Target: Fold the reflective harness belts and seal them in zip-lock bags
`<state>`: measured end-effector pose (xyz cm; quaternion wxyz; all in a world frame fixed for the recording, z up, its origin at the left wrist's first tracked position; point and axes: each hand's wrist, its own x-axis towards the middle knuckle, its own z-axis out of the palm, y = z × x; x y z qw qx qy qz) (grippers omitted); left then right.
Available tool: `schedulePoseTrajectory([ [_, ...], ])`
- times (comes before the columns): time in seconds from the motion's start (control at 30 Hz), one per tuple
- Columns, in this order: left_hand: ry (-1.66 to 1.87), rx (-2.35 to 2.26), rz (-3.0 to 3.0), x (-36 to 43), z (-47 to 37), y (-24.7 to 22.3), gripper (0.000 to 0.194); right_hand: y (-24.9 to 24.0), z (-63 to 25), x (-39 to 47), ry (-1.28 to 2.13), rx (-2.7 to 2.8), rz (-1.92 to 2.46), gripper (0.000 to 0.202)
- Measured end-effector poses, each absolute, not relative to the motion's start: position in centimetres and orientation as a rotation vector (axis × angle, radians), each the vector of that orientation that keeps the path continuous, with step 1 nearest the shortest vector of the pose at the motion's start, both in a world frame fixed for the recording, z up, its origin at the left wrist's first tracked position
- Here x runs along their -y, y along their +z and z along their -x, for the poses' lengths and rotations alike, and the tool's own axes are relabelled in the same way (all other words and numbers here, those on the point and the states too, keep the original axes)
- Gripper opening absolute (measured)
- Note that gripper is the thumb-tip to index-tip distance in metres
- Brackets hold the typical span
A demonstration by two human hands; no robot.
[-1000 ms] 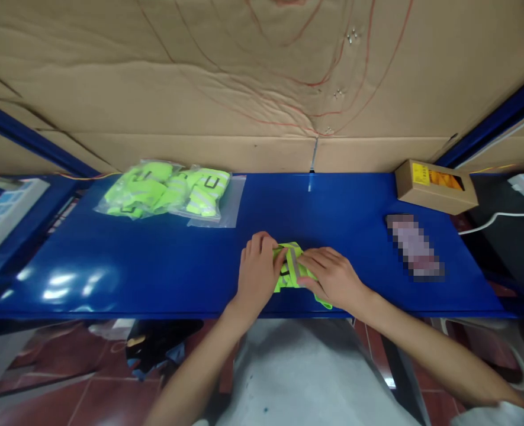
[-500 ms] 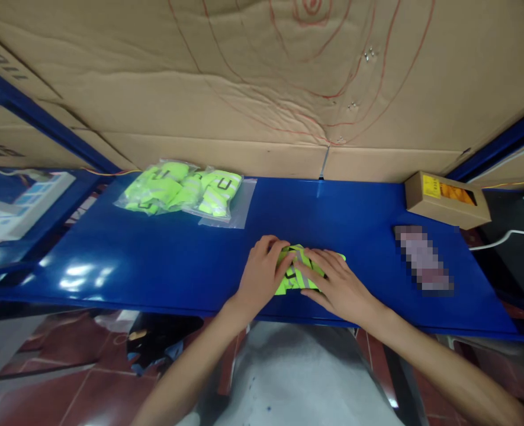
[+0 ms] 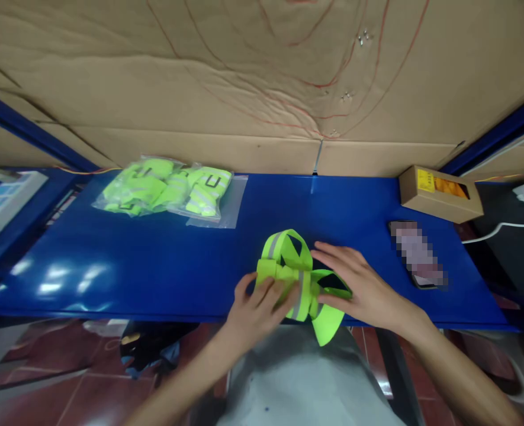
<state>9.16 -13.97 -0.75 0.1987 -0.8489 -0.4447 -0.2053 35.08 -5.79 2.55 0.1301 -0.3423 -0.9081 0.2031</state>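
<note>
A loosely bundled neon-yellow reflective strap (image 3: 304, 290) with grey stripes lies at the front edge of the blue table. One loop stands up on its far side, and a loose end hangs over the edge toward my lap. My left hand (image 3: 259, 305) has its fingers curled over the left part of the strap, gripping it; the fingertips are partly hidden. On the right, my right hand (image 3: 362, 284) is spread, thumb and fingers apart around the strap's right-hand loop. Whether its fingertips touch the fabric I cannot tell.
Clear plastic bags with folded neon-yellow straps (image 3: 164, 186) lie at the back left of the blue table (image 3: 155, 260). A phone (image 3: 417, 254) with a blurred-out screen lies to the right, near a cardboard box (image 3: 441, 192) with orange contents. A cardboard wall (image 3: 199, 106) closes off the back.
The compact strap bundle under both hands has loosened into open loops, with an end falling over the edge. My left hand moved nearer to me; my right hand moved right and opened.
</note>
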Motion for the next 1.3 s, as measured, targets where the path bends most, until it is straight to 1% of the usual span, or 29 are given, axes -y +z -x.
schedulePoseTrajectory([
  [0.07,-0.502,1.445,2.469,13.7,-8.5,-0.5,0.047,2.8,-34.0,4.8,0.739,2.752,1.036,0.065],
  [0.17,-0.402,1.585,2.827,14.0,-7.6,1.2,0.046,3.0,-33.0,4.4,0.921,2.742,1.054,0.039],
  [0.23,-0.402,1.613,2.926,14.0,-7.4,2.2,0.052,3.3,-32.6,4.8,0.928,2.642,0.928,0.022],
  [0.27,-0.442,1.640,2.907,13.9,-7.5,2.5,0.053,3.6,-32.4,5.1,0.893,2.577,0.839,0.019],
  [0.33,-0.556,1.672,2.804,13.1,-7.8,2.5,0.055,4.1,-32.4,5.7,0.779,2.441,0.681,0.018],
  [0.4,-0.678,1.604,2.643,12.0,-8.1,2.1,0.054,4.7,-32.6,6.1,0.652,2.302,0.657,0.018],
  [0.47,-0.792,1.448,2.435,10.9,-8.3,1.5,0.044,5.3,-33.3,6.1,0.549,2.164,0.791,0.016],
  [0.53,-0.815,1.327,2.301,10.4,-8.5,1.0,0.033,5.7,-34.1,5.6,0.594,2.144,0.882,0.007],
  [0.57,-0.781,1.292,2.308,10.5,-8.7,0.7,0.030,5.9,-34.6,5.3,0.705,2.197,0.857,0.015],
  [0.63,-0.646,1.267,2.436,11.3,-9.0,0.1,0.022,5.7,-35.1,4.8,1.002,2.314,0.715,0.039],
  [0.67,-0.583,1.259,2.522,11.9,-9.1,-0.2,0.021,5.4,-35.2,4.6,1.096,2.341,0.683,0.044],
  [0.7,-0.545,1.253,2.602,12.7,-9.2,-0.4,0.029,4.9,-35.0,4.5,1.111,2.359,0.721,0.044],
  [0.73,-0.531,1.255,2.675,13.4,-9.3,-0.5,0.040,4.3,-34.7,4.5,1.055,2.383,0.811,0.041],
  [0.77,-0.540,1.269,2.737,14.1,-9.3,-0.5,0.047,3.7,-34.2,4.5,0.964,2.430,0.910,0.045],
  [0.8,-0.571,1.301,2.783,14.6,-9.2,-0.4,0.045,3.0,-33.6,4.6,0.882,2.505,0.982,0.057],
  [0.83,-0.621,1.355,2.800,14.9,-9.1,-0.3,0.039,2.5,-33.0,4.8,0.834,2.594,1.014,0.068],
  [0.87,-0.665,1.434,2.785,15.1,-9.0,0.0,0.036,2.0,-32.4,5.0,0.820,2.676,1.009,0.070],
  [0.9,-0.698,1.528,2.750,15.0,-8.8,0.2,0.038,1.8,-31.9,5.3,0.823,2.739,0.977,0.062],
  [0.93,-0.717,1.620,2.708,14.8,-8.6,0.4,0.043,1.8,-31.5,5.5,0.822,2.777,0.931,0.049],
  [1.0,-0.701,1.746,2.660,14.2,-8.2,0.8,0.059,2.3,-31.2,6.2,0.733,2.768,0.822,0.021],
  [1.03,-0.680,1.771,2.657,13.9,-8.1,0.9,0.064,2.8,-31.3,6.6,0.638,2.725,0.757,0.016],
  [1.07,-0.669,1.771,2.659,13.7,-8.0,1.1,0.063,3.2,-31.5,7.1,0.525,2.660,0.691,0.020],
  [1.17,-0.727,1.715,2.540,13.3,-8.1,1.6,0.041,4.2,-32.7,8.5,0.255,2.477,0.574,0.035],
  [1.23,-0.816,1.668,2.395,13.2,-8.1,1.7,0.039,4.0,-33.7,9.0,0.213,2.485,0.591,0.040],
  [1.3,-0.939,1.659,2.232,13.0,-7.8,1.3,0.038,3.2,-34.4,8.9,0.267,2.600,0.669,0.046],
])
